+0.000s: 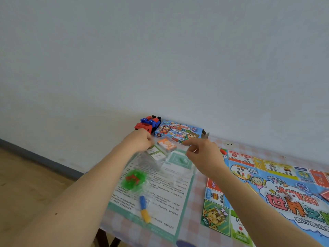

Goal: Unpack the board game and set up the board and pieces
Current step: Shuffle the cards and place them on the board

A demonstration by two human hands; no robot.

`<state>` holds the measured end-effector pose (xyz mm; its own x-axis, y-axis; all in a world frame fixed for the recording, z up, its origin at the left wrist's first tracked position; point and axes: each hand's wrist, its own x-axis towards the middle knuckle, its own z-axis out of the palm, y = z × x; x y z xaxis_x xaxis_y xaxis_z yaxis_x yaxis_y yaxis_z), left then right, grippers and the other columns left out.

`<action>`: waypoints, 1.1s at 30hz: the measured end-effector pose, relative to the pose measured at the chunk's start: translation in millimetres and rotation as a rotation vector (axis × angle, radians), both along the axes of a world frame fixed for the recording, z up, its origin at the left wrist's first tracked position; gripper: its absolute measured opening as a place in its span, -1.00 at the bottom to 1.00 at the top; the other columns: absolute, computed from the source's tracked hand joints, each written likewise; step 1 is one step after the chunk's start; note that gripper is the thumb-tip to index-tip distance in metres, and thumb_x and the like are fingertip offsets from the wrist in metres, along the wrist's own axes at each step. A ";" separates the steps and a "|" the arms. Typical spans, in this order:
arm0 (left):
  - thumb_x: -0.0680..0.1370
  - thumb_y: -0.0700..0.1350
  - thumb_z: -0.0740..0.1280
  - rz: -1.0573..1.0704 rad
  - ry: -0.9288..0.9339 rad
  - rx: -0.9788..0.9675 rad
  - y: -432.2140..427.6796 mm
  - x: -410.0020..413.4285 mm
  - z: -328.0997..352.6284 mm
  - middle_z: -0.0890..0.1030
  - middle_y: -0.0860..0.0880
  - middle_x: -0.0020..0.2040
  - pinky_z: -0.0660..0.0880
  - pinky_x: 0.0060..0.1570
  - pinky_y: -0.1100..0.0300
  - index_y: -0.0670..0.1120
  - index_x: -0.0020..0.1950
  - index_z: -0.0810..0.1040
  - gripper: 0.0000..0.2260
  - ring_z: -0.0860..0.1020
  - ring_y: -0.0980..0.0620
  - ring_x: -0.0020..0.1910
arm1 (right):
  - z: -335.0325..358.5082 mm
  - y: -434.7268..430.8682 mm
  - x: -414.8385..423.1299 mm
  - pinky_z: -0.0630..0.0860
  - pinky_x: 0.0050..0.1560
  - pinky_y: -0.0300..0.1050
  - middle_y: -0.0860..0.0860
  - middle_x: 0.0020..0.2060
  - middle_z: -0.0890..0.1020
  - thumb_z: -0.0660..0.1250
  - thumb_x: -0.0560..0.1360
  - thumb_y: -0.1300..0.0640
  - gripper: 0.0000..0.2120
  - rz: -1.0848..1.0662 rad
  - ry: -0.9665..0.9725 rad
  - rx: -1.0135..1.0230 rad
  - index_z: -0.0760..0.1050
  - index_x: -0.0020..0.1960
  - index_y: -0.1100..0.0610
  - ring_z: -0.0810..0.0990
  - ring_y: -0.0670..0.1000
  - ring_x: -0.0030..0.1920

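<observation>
Your left hand [140,139] and right hand [203,154] pinch opposite ends of a clear bag [156,157] holding orange and green card packs [166,145], above the instruction sheet [160,189]; the game board [277,189] lies unfolded on the desk [199,193] beside it

Plain pale wall [160,50] fills upper frame — no windows, soft even light. Dark grey skirting [41,157] along wall base. Wood-tone floor [26,184] lower left. Worktop [117,227] against wall — pink-and-white checked cover, dark legs [104,237] showing beneath near edge.
</observation>
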<state>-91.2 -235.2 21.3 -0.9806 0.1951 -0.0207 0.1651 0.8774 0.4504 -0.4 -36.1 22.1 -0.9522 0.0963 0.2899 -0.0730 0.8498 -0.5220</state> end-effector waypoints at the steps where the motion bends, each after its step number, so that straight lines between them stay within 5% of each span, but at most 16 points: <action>1: 0.55 -0.07 0.30 -0.001 0.000 0.002 -4.2 0.1 -1.6 0.64 -0.11 -0.12 0.44 -0.17 0.13 -0.15 -0.08 0.65 -0.81 0.56 -0.05 -0.15 | -0.4 -0.9 -1.1 0.61 -0.07 -0.08 -0.10 -0.12 0.65 0.26 0.50 0.22 -0.70 0.004 0.005 -0.003 0.59 0.13 -0.05 0.62 -0.06 -0.13; 4: 0.51 -0.10 0.34 0.024 0.022 0.006 -13.8 2.5 -3.9 0.67 -0.07 -0.08 0.50 -0.13 0.10 -0.12 -0.08 0.68 -0.85 0.59 -0.02 -0.16 | -2.3 -1.3 -5.3 0.60 -0.05 -0.04 -0.07 -0.11 0.67 0.27 0.52 0.17 -0.75 -0.027 0.021 -0.031 0.59 0.13 -0.05 0.63 -0.03 -0.10; 10: 0.48 -0.20 0.31 0.122 0.023 0.065 -17.4 9.5 -12.8 0.68 -0.19 -0.23 0.53 -0.24 0.15 -0.23 -0.18 0.65 -0.84 0.52 -0.01 -0.49 | -5.3 -0.8 -0.6 0.47 0.11 -0.09 -0.06 0.20 0.58 0.31 0.50 -0.11 -0.64 0.004 -0.158 0.030 0.52 0.26 -0.03 0.56 -0.01 0.13; 19: 0.50 -0.11 0.35 0.103 0.070 0.041 -18.9 14.5 -15.8 0.64 0.05 -0.14 0.52 -0.13 0.12 -0.06 -0.11 0.67 -0.90 0.54 0.06 -0.25 | -17.2 -8.5 3.3 0.40 0.24 -0.01 -0.06 0.18 0.58 0.33 0.48 -0.13 -0.68 0.017 -0.183 0.148 0.55 0.18 -0.04 0.42 0.01 0.28; 24: 0.49 -0.14 0.28 0.135 0.226 0.064 -25.9 20.1 -0.7 0.59 0.15 -0.14 0.55 -0.07 0.10 0.07 -0.19 0.58 -0.86 0.59 0.04 -0.12 | -3.8 -31.5 13.7 0.58 -0.06 -0.14 -0.12 -0.13 0.63 0.37 0.46 -0.07 -0.83 0.142 -0.128 0.095 0.63 -0.03 -0.02 0.58 -0.12 -0.13; 29: 0.51 -0.11 0.34 0.022 -0.128 -0.037 -35.7 28.0 13.9 0.64 -0.04 -0.17 0.51 -0.30 0.20 -0.09 -0.15 0.59 -0.92 0.61 0.00 -0.24 | -4.4 -65.1 26.5 0.53 -0.19 -0.23 -0.12 -0.28 0.63 0.51 0.31 -0.12 -0.76 0.333 -0.408 -0.015 0.65 -0.20 0.05 0.58 -0.14 -0.25; 33: 0.50 0.06 0.38 0.031 -0.292 -0.097 -49.9 41.6 11.7 0.60 0.01 -0.21 0.47 -0.34 0.23 -0.10 -0.07 0.53 -0.77 0.56 0.10 -0.31 | -12.2 -70.3 31.4 0.44 -0.35 -0.32 -0.15 -0.40 0.58 0.51 0.36 0.07 -0.84 0.333 -0.492 -0.140 0.61 -0.20 0.15 0.49 -0.21 -0.41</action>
